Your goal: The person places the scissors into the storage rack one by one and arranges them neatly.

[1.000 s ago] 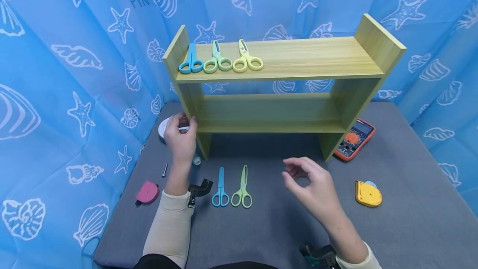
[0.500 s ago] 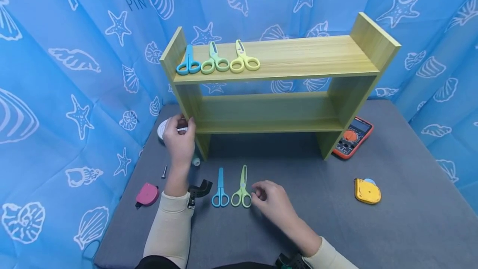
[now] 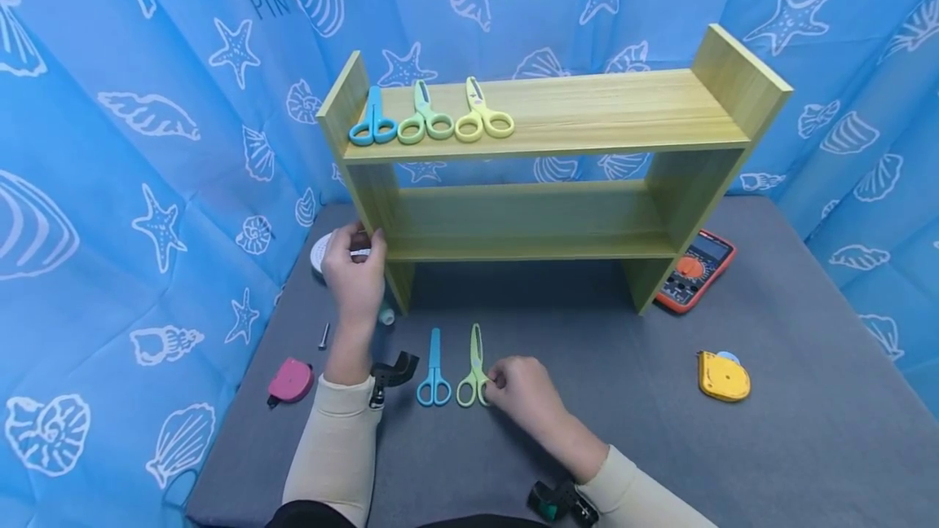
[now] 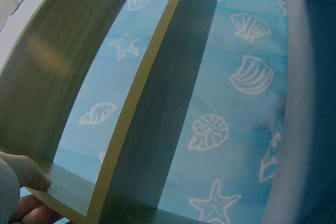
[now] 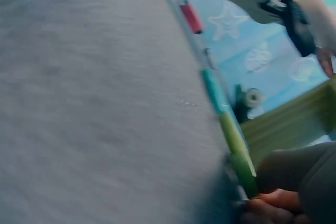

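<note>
My left hand (image 3: 354,271) grips the left side panel of a two-tier wooden shelf (image 3: 543,147). In the left wrist view the thumb (image 4: 32,174) lies on the panel's inner face, with fingers curled behind it. My right hand (image 3: 524,394) pinches the right handle loop of light-green scissors (image 3: 469,381) lying on the grey table. Its fingertips partly cover that loop; the right wrist view shows them at the end of the green scissors (image 5: 239,158). Blue scissors (image 3: 434,377) lie just left of these. Along the shelf's top lie blue scissors (image 3: 374,125), green scissors (image 3: 424,116) and yellow scissors (image 3: 481,116).
A pink tape measure (image 3: 290,380) and a screw (image 3: 324,336) lie to the left. A white round object (image 3: 319,254) is partly hidden behind my left hand. On the right are an orange multimeter (image 3: 693,271) and a yellow tape measure (image 3: 723,376). Blue curtains (image 3: 183,226) surround the table.
My right hand has moved left and down from beside the shelf to the light-green scissors, which have turned slightly. My left hand has stayed on the shelf.
</note>
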`<state>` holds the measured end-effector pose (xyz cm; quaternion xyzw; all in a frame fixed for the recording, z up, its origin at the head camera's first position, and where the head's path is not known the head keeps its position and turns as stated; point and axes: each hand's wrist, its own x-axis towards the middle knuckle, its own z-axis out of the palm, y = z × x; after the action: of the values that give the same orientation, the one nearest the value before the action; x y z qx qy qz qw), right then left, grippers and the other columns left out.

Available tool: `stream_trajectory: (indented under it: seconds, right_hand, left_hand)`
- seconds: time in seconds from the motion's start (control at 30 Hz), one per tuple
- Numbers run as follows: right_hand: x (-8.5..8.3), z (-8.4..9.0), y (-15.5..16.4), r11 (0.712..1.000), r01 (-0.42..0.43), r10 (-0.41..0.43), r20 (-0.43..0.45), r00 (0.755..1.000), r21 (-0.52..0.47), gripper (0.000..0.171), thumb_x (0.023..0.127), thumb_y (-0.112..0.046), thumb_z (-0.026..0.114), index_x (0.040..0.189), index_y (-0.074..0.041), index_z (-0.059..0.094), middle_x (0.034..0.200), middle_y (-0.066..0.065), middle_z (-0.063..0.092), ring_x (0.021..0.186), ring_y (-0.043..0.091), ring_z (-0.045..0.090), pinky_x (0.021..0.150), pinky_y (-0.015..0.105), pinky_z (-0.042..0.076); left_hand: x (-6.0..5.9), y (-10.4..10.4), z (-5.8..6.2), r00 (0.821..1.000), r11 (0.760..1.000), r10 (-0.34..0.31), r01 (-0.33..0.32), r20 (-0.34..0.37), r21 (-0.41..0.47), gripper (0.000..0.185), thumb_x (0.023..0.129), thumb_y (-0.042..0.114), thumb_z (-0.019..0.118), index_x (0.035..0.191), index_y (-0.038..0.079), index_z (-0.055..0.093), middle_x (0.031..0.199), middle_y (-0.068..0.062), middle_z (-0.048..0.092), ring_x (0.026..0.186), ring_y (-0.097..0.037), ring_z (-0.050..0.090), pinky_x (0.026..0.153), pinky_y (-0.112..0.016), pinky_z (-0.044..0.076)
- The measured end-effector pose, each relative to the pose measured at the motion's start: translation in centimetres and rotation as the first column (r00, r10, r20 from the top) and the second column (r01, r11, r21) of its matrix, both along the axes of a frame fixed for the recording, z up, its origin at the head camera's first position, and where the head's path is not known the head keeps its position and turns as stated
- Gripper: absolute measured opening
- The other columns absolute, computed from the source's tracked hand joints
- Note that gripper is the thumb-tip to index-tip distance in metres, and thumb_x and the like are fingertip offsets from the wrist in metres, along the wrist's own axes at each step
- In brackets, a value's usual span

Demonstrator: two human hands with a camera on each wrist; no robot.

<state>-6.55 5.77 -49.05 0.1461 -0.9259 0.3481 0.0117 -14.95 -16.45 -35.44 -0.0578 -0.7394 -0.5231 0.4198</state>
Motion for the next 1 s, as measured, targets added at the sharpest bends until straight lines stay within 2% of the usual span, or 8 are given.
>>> stream_trajectory:
  seconds: [0.2, 0.37, 0.63, 0.73, 0.87, 1.0]
  right_hand:
    - [-0.1, 1.7, 2.1, 0.998, -0.048, 0.049, 0.035, 0.998, -0.041, 0.013, 0.078, 0.0, 0.072, 0.074, -0.012, 0.073, 0.065, -0.01, 0.062, 0.057, 0.002, 0.051, 0.055, 0.024, 0.047]
    - [0.6, 3.5, 4.0, 0.998, -0.029, 0.033, 0.07, 0.997, -0.063, 0.018, 0.078, 0.0, 0.071, 0.071, -0.016, 0.069, 0.061, -0.013, 0.057, 0.054, 0.002, 0.048, 0.054, 0.024, 0.044]
    - [2.0, 6.7, 6.6, 0.996, 0.004, 0.011, 0.161, 0.987, -0.087, 0.01, 0.08, -0.004, 0.073, 0.076, -0.013, 0.072, 0.065, -0.012, 0.061, 0.06, 0.005, 0.055, 0.057, 0.025, 0.047]
    - [2.4, 8.1, 8.0, 0.996, 0.039, -0.023, 0.195, 0.981, -0.082, 0.003, 0.081, -0.006, 0.075, 0.081, -0.009, 0.075, 0.067, -0.01, 0.062, 0.062, 0.007, 0.056, 0.057, 0.025, 0.048]
    - [2.9, 10.2, 10.1, 0.993, 0.104, -0.089, 0.222, 0.971, -0.06, 0.004, 0.084, -0.008, 0.076, 0.087, -0.009, 0.077, 0.07, -0.007, 0.064, 0.065, 0.011, 0.058, 0.057, 0.027, 0.048]
    - [3.4, 12.2, 12.2, 0.986, 0.154, -0.141, 0.196, 0.971, -0.055, 0.005, 0.087, -0.007, 0.076, 0.091, -0.009, 0.077, 0.074, -0.004, 0.066, 0.068, 0.014, 0.06, 0.058, 0.027, 0.05]
  left_hand:
    - [-0.1, 0.0, 0.0, 1.0, 1.0, 0.001, -0.001, -0.007, -0.002, 0.014, 0.091, -0.011, 0.067, 0.103, -0.017, 0.067, 0.09, -0.031, 0.062, 0.078, -0.037, 0.061, 0.064, -0.019, 0.047]
    - [-0.1, 0.0, -0.1, 1.0, 1.0, 0.011, -0.011, 0.003, -0.004, 0.014, 0.091, -0.012, 0.067, 0.103, -0.018, 0.067, 0.09, -0.031, 0.062, 0.079, -0.038, 0.062, 0.064, -0.022, 0.048]
    - [0.0, 0.0, 0.0, 1.0, 1.0, 0.013, -0.013, 0.001, -0.018, 0.014, 0.09, -0.011, 0.067, 0.103, -0.017, 0.067, 0.09, -0.031, 0.062, 0.079, -0.04, 0.062, 0.065, -0.021, 0.048]
    - [0.0, 0.0, 0.0, 1.0, 1.0, 0.007, -0.007, 0.0, -0.016, 0.014, 0.091, -0.012, 0.067, 0.103, -0.017, 0.066, 0.09, -0.032, 0.062, 0.08, -0.041, 0.062, 0.066, -0.019, 0.047]
    - [0.1, 0.1, 0.0, 1.0, 1.0, 0.008, -0.008, 0.004, -0.014, 0.014, 0.091, -0.011, 0.067, 0.103, -0.017, 0.067, 0.09, -0.031, 0.061, 0.079, -0.038, 0.062, 0.066, -0.018, 0.047]
    - [0.0, 0.1, 0.0, 1.0, 1.0, 0.019, -0.019, 0.009, -0.015, 0.014, 0.091, -0.01, 0.067, 0.103, -0.016, 0.067, 0.09, -0.029, 0.063, 0.078, -0.031, 0.062, 0.065, -0.017, 0.047]
